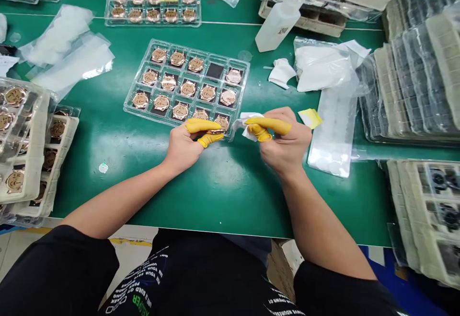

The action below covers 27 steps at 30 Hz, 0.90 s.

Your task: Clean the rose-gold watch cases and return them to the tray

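The left hand [183, 146] is pinching a rose-gold watch case [222, 123] in a narrow grip between yellow finger cots [203, 125], directly over the lower-right corner of a clear blister tray [136, 73]. The right hand [285, 138] is holding a white wipe [247, 125] in a narrow pinch, with the cloth reaching just beside the case. Both hands are working above the green bench mat [230, 181].

Case [222, 123] at centre tray's [155, 40] lower right partly hidden by finger cots [201, 125]; left-edge tray [43, 114] cut off; engravings [140, 99] too small to read.
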Tool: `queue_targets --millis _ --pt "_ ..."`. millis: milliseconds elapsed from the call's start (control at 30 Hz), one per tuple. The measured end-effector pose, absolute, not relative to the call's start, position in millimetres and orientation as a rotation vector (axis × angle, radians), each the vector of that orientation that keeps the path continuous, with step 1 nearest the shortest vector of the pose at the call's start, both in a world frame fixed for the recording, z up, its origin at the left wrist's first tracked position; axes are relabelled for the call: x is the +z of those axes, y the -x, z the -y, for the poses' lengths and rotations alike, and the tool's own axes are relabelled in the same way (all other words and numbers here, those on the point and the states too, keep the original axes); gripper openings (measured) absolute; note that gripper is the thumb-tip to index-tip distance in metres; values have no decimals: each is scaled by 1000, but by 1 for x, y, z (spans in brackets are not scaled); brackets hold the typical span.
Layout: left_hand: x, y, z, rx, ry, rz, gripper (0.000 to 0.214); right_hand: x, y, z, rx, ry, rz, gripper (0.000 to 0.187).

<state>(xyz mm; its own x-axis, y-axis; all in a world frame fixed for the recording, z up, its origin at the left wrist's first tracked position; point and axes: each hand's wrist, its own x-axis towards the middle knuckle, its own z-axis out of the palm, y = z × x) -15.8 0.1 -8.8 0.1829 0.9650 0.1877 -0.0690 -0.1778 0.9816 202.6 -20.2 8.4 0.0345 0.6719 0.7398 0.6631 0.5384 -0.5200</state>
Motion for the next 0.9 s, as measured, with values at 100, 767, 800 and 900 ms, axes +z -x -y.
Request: queue_targets --millis 100,767,800,900 --pt "-11 16 -3 1315 -1429 -940 23 14 -196 22 129 1017 1594 26" --pt "-6 14 10 1103 -1299 -930 34 14 -168 39 -71 1113 1774 45" --pt "-6 15 11 1087 -1342 -938 31 14 -167 40 -73 1106 1796 44" --pt "-6 17 11 1055 -1411 -942 28 13 -164 42 -63 1071 1832 40"
